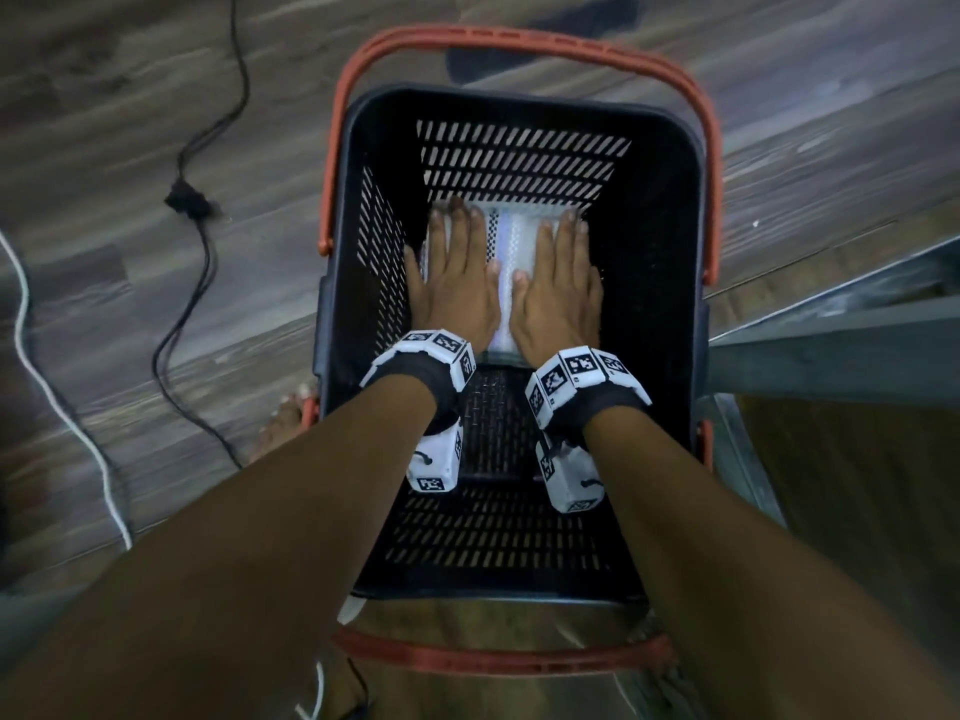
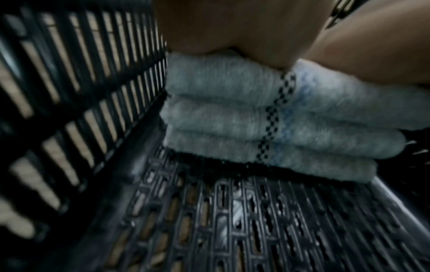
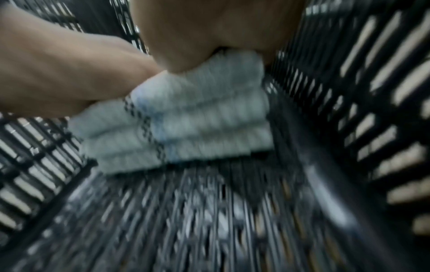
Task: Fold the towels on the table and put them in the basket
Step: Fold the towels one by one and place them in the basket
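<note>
A stack of folded white towels (image 1: pixel 511 252) with a blue and checkered stripe lies at the far end of the black basket (image 1: pixel 670 210). My left hand (image 1: pixel 457 272) lies flat on the stack's left half, fingers straight. Beside it my right hand (image 1: pixel 561 283) lies flat on the right half. From the left wrist view the towel stack (image 2: pixel 221 114) shows as several folded layers on the basket floor (image 2: pixel 256 230), with my palm on top. The right wrist view, blurred, shows the same towel stack (image 3: pixel 209 128) against the basket's slotted wall (image 3: pixel 360 110).
The basket has red handles (image 1: pixel 524 44) folded down and stands on a wood-pattern floor. Black cables (image 1: pixel 197 210) and a white cable (image 1: pixel 31 324) run over the floor at left. A metal-edged table corner (image 1: pixel 841 324) is at right. A bare foot (image 1: pixel 285 423) shows beside the basket.
</note>
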Action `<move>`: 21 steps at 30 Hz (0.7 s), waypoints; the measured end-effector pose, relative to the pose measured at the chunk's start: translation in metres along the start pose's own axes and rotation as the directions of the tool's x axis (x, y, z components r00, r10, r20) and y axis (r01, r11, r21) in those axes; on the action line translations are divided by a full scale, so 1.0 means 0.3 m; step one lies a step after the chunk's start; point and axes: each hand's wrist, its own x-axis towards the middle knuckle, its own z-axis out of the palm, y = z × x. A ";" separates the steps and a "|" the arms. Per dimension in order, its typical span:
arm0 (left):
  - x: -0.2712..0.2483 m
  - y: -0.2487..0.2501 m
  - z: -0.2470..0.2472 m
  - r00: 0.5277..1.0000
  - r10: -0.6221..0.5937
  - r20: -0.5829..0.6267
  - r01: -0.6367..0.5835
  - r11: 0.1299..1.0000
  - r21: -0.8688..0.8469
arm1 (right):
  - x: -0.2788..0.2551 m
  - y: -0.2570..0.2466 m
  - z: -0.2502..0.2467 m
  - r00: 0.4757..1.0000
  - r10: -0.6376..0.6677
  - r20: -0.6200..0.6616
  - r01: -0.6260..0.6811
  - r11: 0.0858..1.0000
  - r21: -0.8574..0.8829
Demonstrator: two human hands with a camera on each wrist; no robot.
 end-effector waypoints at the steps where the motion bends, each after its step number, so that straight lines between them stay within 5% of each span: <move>1: -0.004 0.004 -0.019 1.000 0.004 0.031 -0.005 1.000 0.026 | -0.001 -0.003 -0.017 0.999 -0.001 0.040 0.002 0.999 -0.034; 3: -0.020 0.014 -0.076 0.986 0.007 0.164 -0.024 0.994 0.106 | -0.007 -0.017 -0.065 0.989 0.002 0.149 0.018 0.991 -0.133; 7: -0.080 0.059 -0.239 0.889 -0.093 0.448 -0.037 0.961 0.273 | -0.063 -0.065 -0.223 0.924 0.074 0.374 0.010 0.976 -0.217; 11: -0.177 0.111 -0.454 0.816 0.014 0.578 -0.196 0.947 0.253 | -0.176 -0.107 -0.440 0.910 0.064 0.409 0.007 0.986 -0.168; 17: -0.369 0.234 -0.868 0.951 0.184 0.249 -0.234 0.953 0.191 | -0.366 -0.144 -0.907 0.992 -0.017 0.126 0.032 0.992 -0.125; 21: -0.530 0.386 -1.174 0.940 0.340 -0.003 -0.336 0.930 0.151 | -0.544 -0.144 -1.238 0.997 0.015 -0.078 -0.021 0.996 -0.088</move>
